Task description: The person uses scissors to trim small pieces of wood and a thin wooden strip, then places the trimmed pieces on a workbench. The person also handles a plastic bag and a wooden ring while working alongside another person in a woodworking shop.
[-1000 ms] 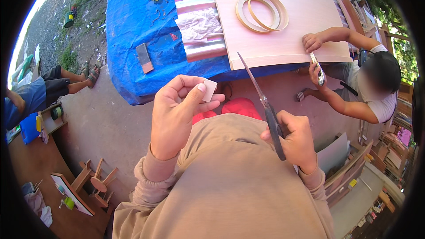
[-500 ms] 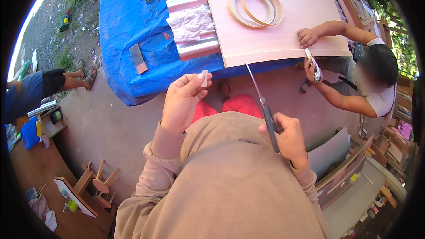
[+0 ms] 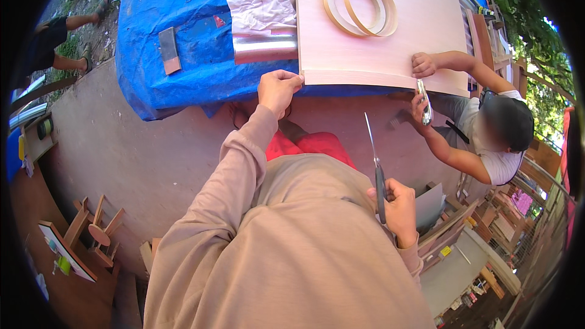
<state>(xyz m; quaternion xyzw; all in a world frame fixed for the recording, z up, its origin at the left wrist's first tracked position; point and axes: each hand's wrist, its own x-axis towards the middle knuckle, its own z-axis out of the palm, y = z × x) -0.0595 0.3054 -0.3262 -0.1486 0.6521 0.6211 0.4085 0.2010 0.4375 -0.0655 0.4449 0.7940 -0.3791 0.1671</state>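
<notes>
My left hand (image 3: pixel 277 92) reaches to the front left corner of the pale wooden board (image 3: pixel 378 52), fingers pinched at its edge; whatever they hold is too small to make out. The board has a narrow strip along its front edge. My right hand (image 3: pixel 395 207) grips black-handled scissors (image 3: pixel 379 176), blades pointing up and held below the board's edge. Coils of wood edge banding (image 3: pixel 384 9) lie on the board. A white cloth (image 3: pixel 259 9) rests on corrugated metal sheet (image 3: pixel 262 49), left of the board, over a blue tarp (image 3: pixel 143 67).
A co-worker (image 3: pixel 496 128) at the right holds a shiny tool (image 3: pixel 425 100) at the board's edge, the other hand on the board. Another person's legs (image 3: pixel 61 42) show at far left. A small wooden stool (image 3: pixel 100 231) stands at lower left; stacked boards and sheets (image 3: pixel 451 250) are at lower right.
My left hand has moved forward with the small pale piece to the board's corner. My right hand with the scissors has dropped slightly. The left person's legs now appear higher in view.
</notes>
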